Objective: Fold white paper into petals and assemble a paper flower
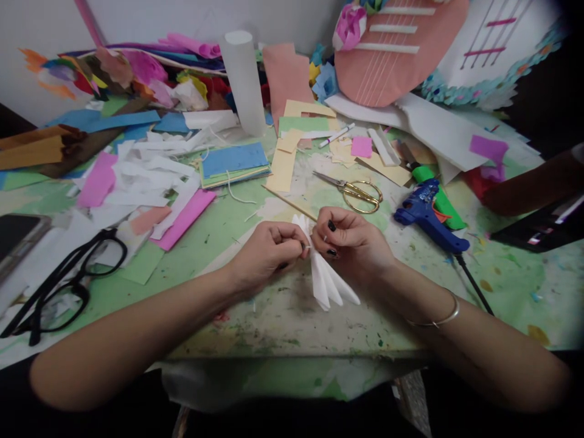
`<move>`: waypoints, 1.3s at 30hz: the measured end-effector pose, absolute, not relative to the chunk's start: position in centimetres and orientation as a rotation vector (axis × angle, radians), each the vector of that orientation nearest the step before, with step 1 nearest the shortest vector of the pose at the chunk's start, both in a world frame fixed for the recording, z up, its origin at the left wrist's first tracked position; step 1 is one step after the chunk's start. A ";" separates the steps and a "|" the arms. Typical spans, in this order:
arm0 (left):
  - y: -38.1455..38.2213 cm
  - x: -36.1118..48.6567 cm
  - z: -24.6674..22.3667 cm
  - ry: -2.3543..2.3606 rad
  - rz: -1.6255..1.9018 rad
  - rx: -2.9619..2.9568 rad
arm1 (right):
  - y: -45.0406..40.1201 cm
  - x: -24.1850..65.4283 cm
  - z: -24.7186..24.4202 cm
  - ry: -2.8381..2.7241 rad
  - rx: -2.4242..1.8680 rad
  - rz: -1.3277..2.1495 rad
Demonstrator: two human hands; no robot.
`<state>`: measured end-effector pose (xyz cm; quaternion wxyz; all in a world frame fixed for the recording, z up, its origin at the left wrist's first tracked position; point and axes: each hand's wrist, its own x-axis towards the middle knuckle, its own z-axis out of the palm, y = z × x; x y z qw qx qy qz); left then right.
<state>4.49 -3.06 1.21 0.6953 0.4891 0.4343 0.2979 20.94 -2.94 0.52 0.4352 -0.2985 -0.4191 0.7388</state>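
Observation:
A white pleated paper fan (329, 281), gathered at its middle, stands between my hands above the table. Its folds spread downward, and a short upper end shows behind my fingers. My left hand (278, 252) is closed in a pinch at the gather, a short end of white string (309, 246) showing at its fingertips. On the other side my right hand (349, 240) pinches too, thumb against curled fingers, with a tiny white bit of string between them. Behind the fan lies a thin wooden stick (289, 202). Gold-handled scissors (362, 196) rest beyond my right hand.
A blue glue gun (429, 216) with its cord lies at the right. Stacked coloured paper (236, 163), white paper strips (141, 173) and black glasses (68, 283) occupy the left. A white paper roll (245, 85) stands at the back, near a pink paper guitar shape (396, 61).

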 end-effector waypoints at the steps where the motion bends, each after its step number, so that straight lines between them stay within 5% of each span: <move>1: -3.1 4.6 1.2 0.973 0.675 1.061 | -3.0 20.9 0.5 -1.028 -0.735 1.836; 11: -3.4 4.9 1.5 0.965 0.766 1.013 | -3.4 20.0 0.6 -0.988 -0.728 1.761; 21: -1.3 3.6 -0.3 1.075 0.996 1.584 | -1.5 21.8 0.0 -1.263 -1.063 1.496; 30: -0.1 3.7 -0.4 1.025 1.172 1.509 | -1.4 20.9 -0.3 -1.286 -0.919 1.622; 39: 0.8 3.1 -1.1 0.872 0.871 1.317 | -1.7 20.3 0.2 -1.428 -0.786 1.704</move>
